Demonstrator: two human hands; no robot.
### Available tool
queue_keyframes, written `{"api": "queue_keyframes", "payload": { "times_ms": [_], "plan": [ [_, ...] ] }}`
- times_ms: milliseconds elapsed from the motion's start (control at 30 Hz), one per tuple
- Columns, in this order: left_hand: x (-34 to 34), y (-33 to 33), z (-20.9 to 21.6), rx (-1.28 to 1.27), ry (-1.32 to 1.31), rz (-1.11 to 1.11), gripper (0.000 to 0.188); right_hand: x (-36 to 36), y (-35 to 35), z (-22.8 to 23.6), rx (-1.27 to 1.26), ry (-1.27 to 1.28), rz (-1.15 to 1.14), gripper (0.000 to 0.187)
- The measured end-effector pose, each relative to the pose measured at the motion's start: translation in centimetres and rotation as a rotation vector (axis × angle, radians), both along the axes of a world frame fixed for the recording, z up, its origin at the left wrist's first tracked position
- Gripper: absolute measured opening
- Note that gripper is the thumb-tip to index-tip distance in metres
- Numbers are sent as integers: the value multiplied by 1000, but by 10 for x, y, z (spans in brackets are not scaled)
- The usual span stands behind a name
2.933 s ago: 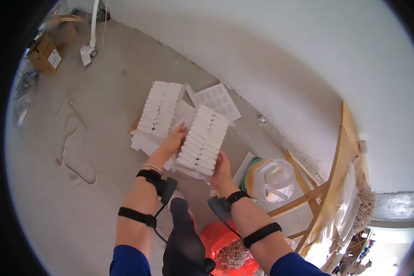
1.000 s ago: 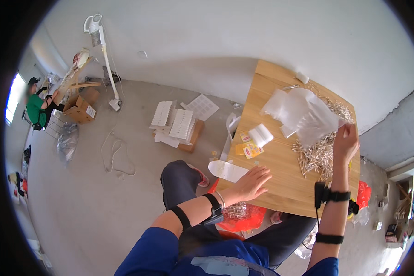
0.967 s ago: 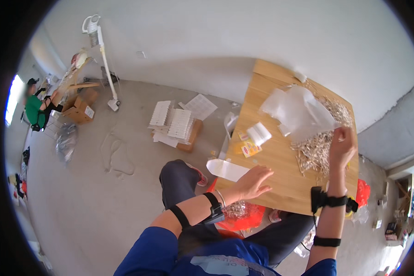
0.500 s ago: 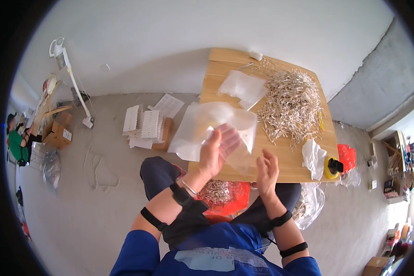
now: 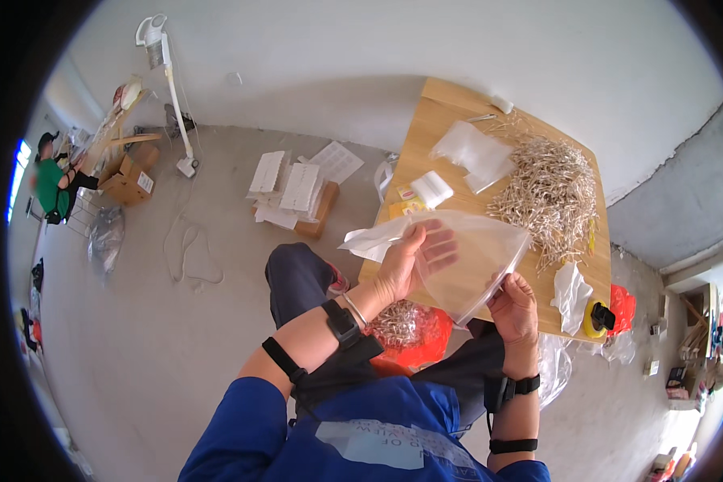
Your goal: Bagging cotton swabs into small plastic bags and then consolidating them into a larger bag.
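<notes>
Splayed left hand; right hand pinched on bag

A bare grey floor, stacked white packs, a co-worker in green and a wooden table heaped with swab-like sticks suggest a workshop.

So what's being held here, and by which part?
A clear plastic bag: the right hand pinches its right edge; the left hand is partly behind or inside it, its grip unclear.
</notes>
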State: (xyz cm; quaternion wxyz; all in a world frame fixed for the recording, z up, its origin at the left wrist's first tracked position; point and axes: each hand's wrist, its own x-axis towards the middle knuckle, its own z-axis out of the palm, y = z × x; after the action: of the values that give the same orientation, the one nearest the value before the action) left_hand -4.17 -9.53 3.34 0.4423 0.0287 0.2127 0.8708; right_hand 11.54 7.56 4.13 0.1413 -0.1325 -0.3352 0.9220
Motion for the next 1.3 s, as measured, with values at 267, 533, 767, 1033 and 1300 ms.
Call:
{"api": "queue_keyframes", "payload": {
  "times_ms": [267, 533, 767, 1033, 1300],
  "plan": [
    [0, -2, 4, -279, 242, -524, 35, 17, -1, 56, 209, 70, -268, 7],
    [32, -2, 81, -475, 1180, -255, 25, 0, -18, 67, 429, -55, -312, 4],
    [51, -1, 66, -559, 1319, 77, 14, -14, -50, 50, 606, -177, -273, 10],
    [32, -8, 59, -638, 1461, -34, 9, -21, -59, 41, 800, -344, -205, 22],
    [36, 3, 58, -812, 1785, 257, 8, -28, -65, 47, 1173, -381, -416, 20]
  ]
}}
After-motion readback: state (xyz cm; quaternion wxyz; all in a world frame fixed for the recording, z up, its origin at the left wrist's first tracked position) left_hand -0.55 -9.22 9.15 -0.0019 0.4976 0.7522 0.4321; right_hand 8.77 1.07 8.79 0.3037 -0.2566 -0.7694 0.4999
